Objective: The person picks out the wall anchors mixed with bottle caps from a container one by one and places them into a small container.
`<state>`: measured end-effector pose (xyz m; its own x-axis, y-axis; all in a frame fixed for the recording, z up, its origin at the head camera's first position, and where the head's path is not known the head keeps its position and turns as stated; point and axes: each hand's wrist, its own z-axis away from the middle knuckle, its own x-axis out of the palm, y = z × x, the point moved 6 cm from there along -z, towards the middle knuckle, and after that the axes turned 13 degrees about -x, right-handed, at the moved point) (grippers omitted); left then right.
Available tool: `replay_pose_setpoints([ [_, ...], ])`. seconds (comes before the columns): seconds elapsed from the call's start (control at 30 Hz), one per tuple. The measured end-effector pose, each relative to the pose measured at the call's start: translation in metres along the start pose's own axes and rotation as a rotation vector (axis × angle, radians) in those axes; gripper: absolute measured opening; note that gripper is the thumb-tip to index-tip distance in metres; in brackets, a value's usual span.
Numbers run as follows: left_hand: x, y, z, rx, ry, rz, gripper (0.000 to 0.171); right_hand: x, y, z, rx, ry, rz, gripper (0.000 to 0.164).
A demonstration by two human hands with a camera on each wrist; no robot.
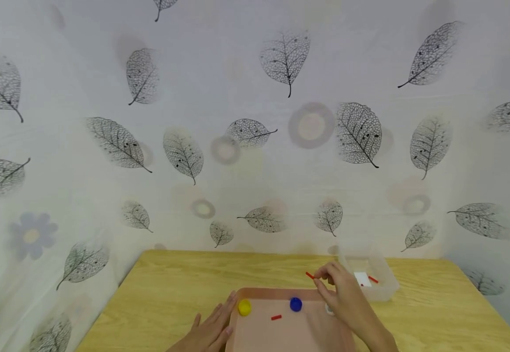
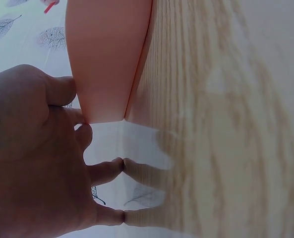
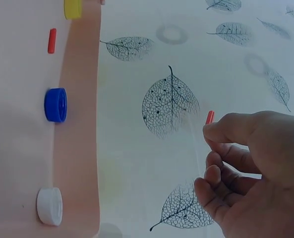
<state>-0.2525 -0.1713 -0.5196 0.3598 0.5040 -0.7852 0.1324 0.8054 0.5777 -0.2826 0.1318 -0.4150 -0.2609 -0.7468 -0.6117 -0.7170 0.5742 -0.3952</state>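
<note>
My right hand (image 1: 345,296) pinches a short red stick (image 3: 210,117) between thumb and forefinger, above the far right part of a pink tray (image 1: 281,337). In the tray, a yellow bottle cap (image 1: 244,307) sits at the far left corner, a blue cap (image 1: 296,304) along the far side and a white cap (image 3: 49,206) near the far right corner, partly hidden by my hand in the head view. Another red stick (image 1: 276,317) lies between the yellow and blue caps. My left hand (image 2: 32,153) touches the tray's left outer side, two fingertips down on the tabletop.
A translucent box (image 1: 384,292) stands just beyond the tray on the right, with a red stick (image 1: 373,279) and a white piece (image 1: 362,278) inside. The wooden table (image 1: 167,278) runs back to a hanging leaf-print sheet (image 1: 255,186).
</note>
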Motion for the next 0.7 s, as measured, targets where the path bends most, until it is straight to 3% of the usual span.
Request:
replay_pose_setpoints([
  [0.3,-0.002,-0.001,-0.002,0.006,-0.008,-0.002,0.058,-0.018,0.015,0.001,0.029,0.036,0.080,0.022],
  [0.7,0.000,-0.001,0.000,-0.009,0.004,0.006,0.058,-0.045,0.036,0.007,-0.028,0.162,0.143,0.019],
])
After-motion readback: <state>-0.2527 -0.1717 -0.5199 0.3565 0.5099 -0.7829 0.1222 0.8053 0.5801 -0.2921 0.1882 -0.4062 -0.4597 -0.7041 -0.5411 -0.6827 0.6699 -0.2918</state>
